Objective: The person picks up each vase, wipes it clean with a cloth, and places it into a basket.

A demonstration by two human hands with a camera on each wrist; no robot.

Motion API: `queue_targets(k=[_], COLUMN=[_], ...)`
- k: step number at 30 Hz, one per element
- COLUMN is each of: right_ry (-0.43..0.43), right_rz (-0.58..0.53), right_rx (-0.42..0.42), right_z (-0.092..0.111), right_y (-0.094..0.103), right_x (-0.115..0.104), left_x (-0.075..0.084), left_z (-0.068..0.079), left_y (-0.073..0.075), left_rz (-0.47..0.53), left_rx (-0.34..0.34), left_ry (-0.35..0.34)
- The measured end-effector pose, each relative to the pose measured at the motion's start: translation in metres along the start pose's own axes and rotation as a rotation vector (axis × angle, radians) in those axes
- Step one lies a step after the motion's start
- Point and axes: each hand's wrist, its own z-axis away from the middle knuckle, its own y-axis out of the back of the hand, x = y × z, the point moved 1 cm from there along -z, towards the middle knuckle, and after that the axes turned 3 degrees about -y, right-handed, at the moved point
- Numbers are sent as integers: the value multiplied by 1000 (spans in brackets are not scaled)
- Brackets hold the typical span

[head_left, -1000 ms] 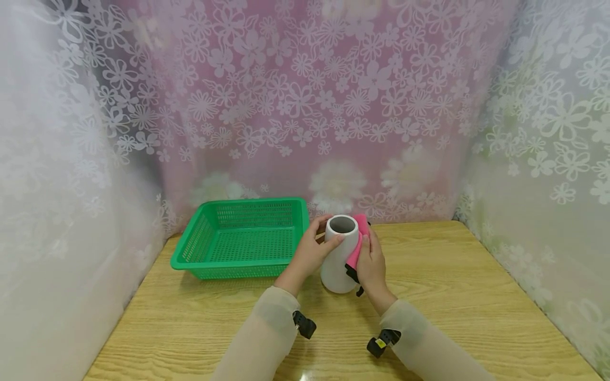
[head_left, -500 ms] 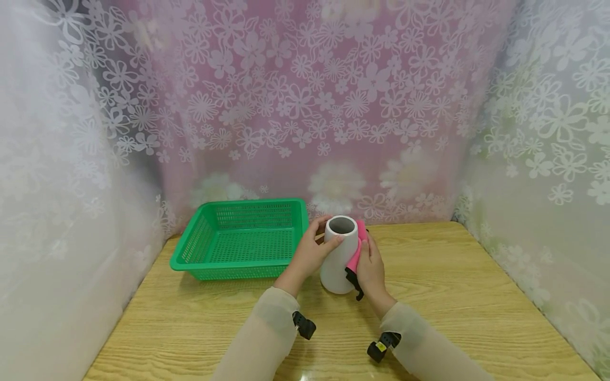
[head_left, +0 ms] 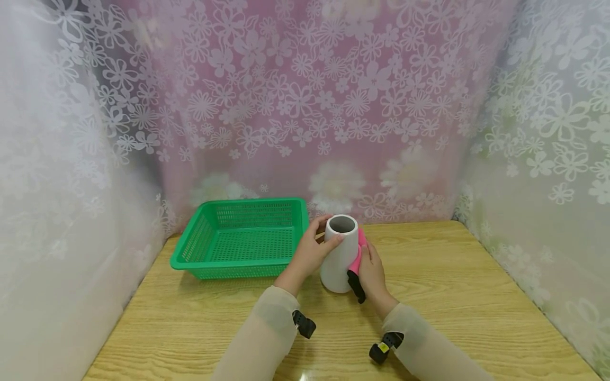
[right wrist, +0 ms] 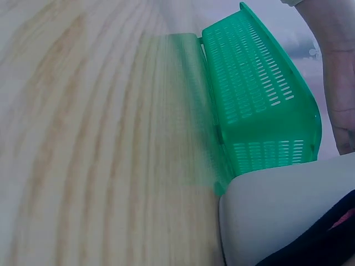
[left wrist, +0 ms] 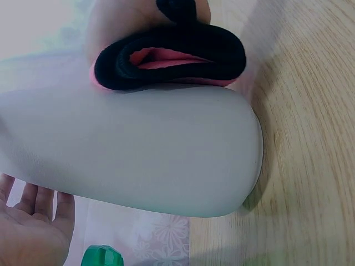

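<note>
A white vase (head_left: 335, 269) with a round open mouth stands upright on the table. My left hand (head_left: 311, 252) holds it near the top, thumb at the front just below the rim and fingers round the left side. On the vase's right side, a folded pink cloth (head_left: 355, 263) with black edging lies against the wall, gripped in my right hand (head_left: 374, 271). The left wrist view shows the cloth's black edge (left wrist: 230, 61) as a folded loop touching the vase (left wrist: 138, 152). Most of the cloth is hidden behind the right hand and the vase.
Left of the vase sits a green plastic basket (head_left: 240, 270) with perforated sides, its right end close to my left hand. Flowered curtains (head_left: 305, 106) enclose the wooden table (head_left: 452, 296) at the back and both sides.
My right hand and the pink cloth have slid a little down the vase's right side; less pink shows beside the rim. Left hand, vase and basket stay where they were.
</note>
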Motion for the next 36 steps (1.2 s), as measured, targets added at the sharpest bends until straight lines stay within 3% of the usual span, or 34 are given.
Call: queue_targets(k=[3, 13, 21, 36], right_ry=[1, -116, -176, -208], right_rz=[-9, -48, -68, -15], right_rx=[1, -52, -76, -124], right_z=[0, -3, -6, -13], right_y=[0, -1, 1, 3], right_x=[3, 9, 8, 9], left_x=[0, 3, 37, 39], left_z=[0, -1, 10, 11], left_y=[0, 0, 4, 5], left_rz=[8, 32, 30, 30], left_rx=[3, -9, -30, -40], left_ry=[2, 23, 16, 18])
